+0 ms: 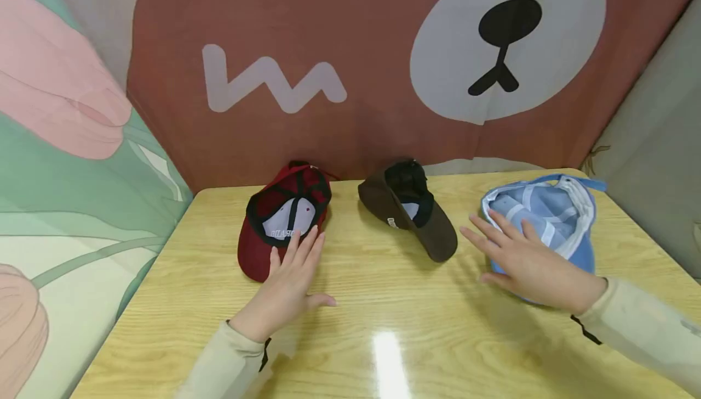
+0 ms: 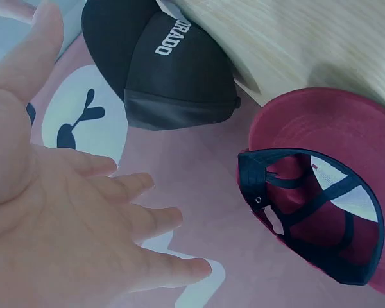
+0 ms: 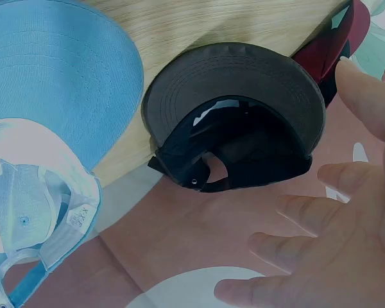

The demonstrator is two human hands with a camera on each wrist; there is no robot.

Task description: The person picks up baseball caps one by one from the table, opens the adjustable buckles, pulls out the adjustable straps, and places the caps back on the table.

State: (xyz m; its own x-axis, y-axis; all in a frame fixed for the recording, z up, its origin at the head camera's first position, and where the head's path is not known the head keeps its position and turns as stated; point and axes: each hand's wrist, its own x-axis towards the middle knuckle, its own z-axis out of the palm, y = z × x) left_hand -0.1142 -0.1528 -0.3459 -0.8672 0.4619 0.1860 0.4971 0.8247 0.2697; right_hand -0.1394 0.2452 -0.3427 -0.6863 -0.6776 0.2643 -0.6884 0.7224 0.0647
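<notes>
Three baseball caps lie along the far side of the table. The dark red cap [image 1: 253, 257] is at the left, its inside facing up. My left hand [image 1: 287, 286] hovers in front of it with fingers spread, holding nothing. A dark brown cap [image 1: 378, 195] lies tilted on its side in the middle, with white lettering on its front. At the right is a light blue cap [image 1: 585, 253], its hollow side up and strap sticking out. Fingers spread, my right hand [image 1: 526, 259] is over its near left part and partly hides it; contact cannot be told.
The wooden table [image 1: 350, 301] ends at a brown cloth [image 1: 372, 137] with a bear face printed on it. A flower-patterned cloth [image 1: 71, 204] hangs at the left, and a pale grey cloth [image 1: 652, 113] at the right.
</notes>
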